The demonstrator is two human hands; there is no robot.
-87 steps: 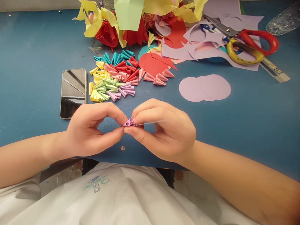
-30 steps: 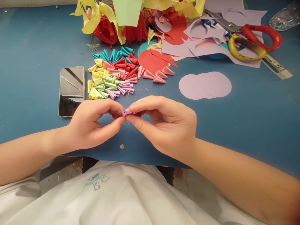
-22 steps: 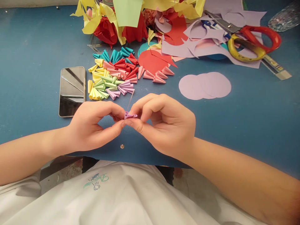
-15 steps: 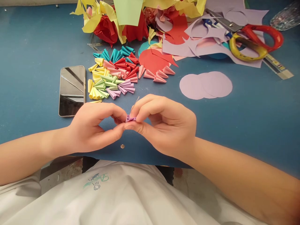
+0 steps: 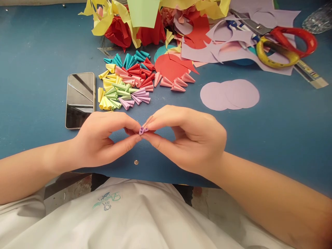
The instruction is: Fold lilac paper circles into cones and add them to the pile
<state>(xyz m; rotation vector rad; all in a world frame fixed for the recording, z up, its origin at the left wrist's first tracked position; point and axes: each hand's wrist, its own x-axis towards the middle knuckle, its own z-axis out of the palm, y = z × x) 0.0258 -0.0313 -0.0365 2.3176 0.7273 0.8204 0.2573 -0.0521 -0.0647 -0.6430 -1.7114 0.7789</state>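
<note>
Over the worktop (image 5: 264, 145), the left hand (image 5: 101, 136) and right hand (image 5: 190, 136) pinch small purple paper cones (image 5: 141, 130) between their fingers (image 5: 164, 119), seemingly pressing them together, though the join is too small to judge, and the next move calls for a light, steady hold.

Paper-craft spot, by the look of it. You're working at a blue table (image 5: 272, 135), a round metal stud (image 5: 136, 162) near your edge. Evidence in front of you: small paper cones (image 5: 129, 82) heaped by colour, overlapping lilac circles (image 5: 229, 94), lilac scraps (image 5: 197, 50) with round cut-outs, scissors (image 5: 261, 29) lying across those scraps. Beyond the cones, crumpled red paper (image 5: 118, 33) among yellow strips (image 5: 100, 27). A phone (image 5: 80, 100) lies just left of your cones. Home or classroom: you can't tell from this view.
</note>
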